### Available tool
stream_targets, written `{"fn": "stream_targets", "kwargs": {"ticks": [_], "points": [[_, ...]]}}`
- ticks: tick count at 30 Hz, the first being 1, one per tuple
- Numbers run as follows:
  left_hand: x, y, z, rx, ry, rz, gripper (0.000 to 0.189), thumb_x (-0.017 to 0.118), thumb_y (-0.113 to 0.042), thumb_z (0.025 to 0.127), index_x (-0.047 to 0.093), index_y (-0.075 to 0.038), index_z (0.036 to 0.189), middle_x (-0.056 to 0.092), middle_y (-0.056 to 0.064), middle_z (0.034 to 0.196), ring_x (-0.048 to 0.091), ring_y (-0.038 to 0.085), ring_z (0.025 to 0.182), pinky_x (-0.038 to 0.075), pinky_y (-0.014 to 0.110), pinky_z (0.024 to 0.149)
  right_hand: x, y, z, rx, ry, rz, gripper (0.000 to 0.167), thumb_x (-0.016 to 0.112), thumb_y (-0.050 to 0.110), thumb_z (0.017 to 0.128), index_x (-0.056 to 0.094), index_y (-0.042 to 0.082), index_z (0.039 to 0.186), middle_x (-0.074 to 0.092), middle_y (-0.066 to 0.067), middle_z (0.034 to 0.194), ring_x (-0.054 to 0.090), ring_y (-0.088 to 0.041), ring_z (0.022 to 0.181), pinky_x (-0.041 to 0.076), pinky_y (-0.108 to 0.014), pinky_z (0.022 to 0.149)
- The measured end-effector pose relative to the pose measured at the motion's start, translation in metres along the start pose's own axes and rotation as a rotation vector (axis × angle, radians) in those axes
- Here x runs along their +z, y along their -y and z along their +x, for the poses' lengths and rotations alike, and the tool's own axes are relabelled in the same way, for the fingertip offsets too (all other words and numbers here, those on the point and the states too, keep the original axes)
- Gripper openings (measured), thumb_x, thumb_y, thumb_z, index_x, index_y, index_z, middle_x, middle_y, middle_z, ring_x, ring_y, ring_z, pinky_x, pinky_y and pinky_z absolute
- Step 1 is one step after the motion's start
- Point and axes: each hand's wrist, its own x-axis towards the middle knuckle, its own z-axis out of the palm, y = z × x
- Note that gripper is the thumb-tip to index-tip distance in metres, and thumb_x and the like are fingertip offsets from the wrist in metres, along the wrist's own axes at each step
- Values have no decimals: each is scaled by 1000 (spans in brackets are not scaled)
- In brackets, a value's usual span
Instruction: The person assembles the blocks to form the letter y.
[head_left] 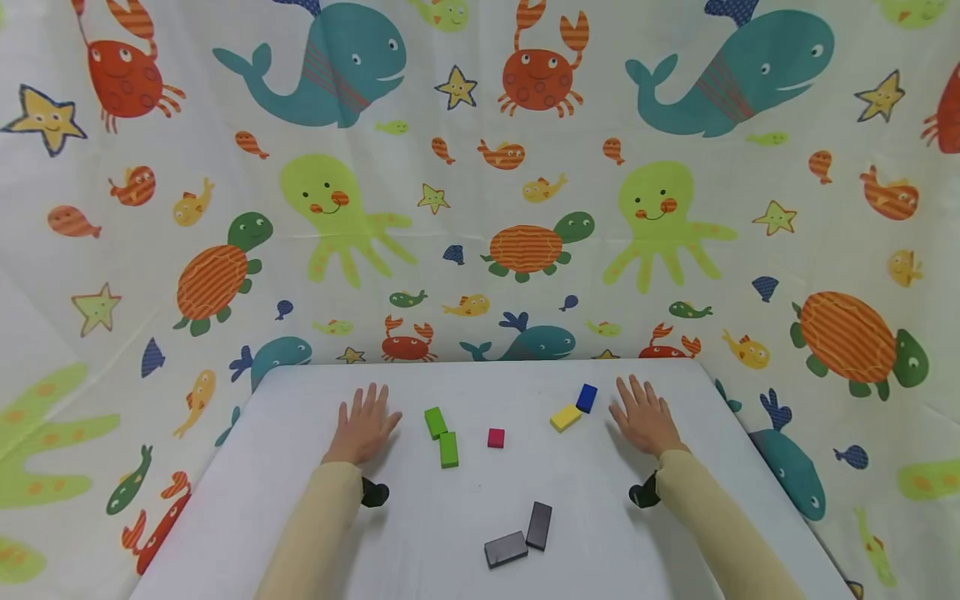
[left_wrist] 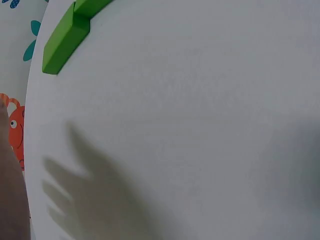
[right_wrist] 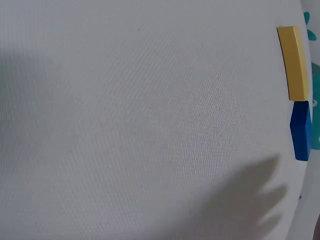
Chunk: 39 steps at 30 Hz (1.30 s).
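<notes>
My left hand (head_left: 362, 429), fingers spread and straight, is over the left side of the white table, holding nothing. Just right of it lie two green blocks (head_left: 448, 450), touching at a corner; the left wrist view shows part of these green blocks (left_wrist: 66, 42) at its top left. On the other side my right hand (head_left: 645, 418) is spread out too and holds nothing. Nearest to it are a blue block (head_left: 587, 398) and a yellow block (head_left: 566, 417), which meet at their ends. Between the hands sits a small red block (head_left: 496, 438).
Two dark grey blocks lie close together near the front: one slanted block (head_left: 506, 550) and one more upright block (head_left: 538, 526). A sea-animal curtain (head_left: 465, 275) hangs behind and beside the white table (head_left: 420, 542). Each wrist carries a small black device.
</notes>
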Motion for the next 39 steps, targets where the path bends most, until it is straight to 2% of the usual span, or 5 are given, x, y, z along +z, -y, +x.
{"fn": "stream_targets", "kwargs": {"ticks": [4, 18, 24, 32, 39], "points": [[4, -12, 6, 44, 14, -36, 79, 40, -54, 100, 16, -3, 156, 9, 25, 160, 4, 46, 145, 0, 64, 112, 1, 3, -2, -4, 8, 16, 68, 41, 41, 102, 20, 3, 155, 13, -27, 158, 10, -52, 142, 13, -70, 108], [25, -82, 26, 203, 24, -117, 68, 59, -41, 96, 35, -12, 152, 24, 17, 159, 14, 38, 147, 12, 56, 116, 3, 19, 1, -31, -10, 33, 68, 51, 37, 100, 27, 1, 152, 22, -27, 156, 21, -52, 139, 21, -66, 109], [32, -104, 27, 264, 74, -172, 62, 64, -36, 94, 43, -15, 149, 29, 15, 157, 19, 35, 146, 18, 52, 116, 6, 28, 1, -60, -11, 60, 68, 53, 35, 99, 27, 0, 152, 24, -27, 155, 24, -50, 139, 23, -62, 110], [35, -124, 25, 364, 118, -190, 56, 66, -28, 94, 48, -12, 145, 39, 16, 152, 28, 35, 143, 22, 52, 115, 11, 33, 1, -64, -12, 61, 69, 55, 34, 98, 27, 1, 152, 24, -26, 155, 24, -48, 140, 23, -62, 110], [34, -129, 22, 401, 109, -199, 51, 67, -24, 93, 54, -7, 140, 47, 17, 146, 38, 34, 139, 24, 52, 114, 14, 33, 2, -80, -16, 70, 70, 55, 35, 98, 27, 2, 153, 25, -26, 156, 25, -47, 140, 23, -62, 110]]}}
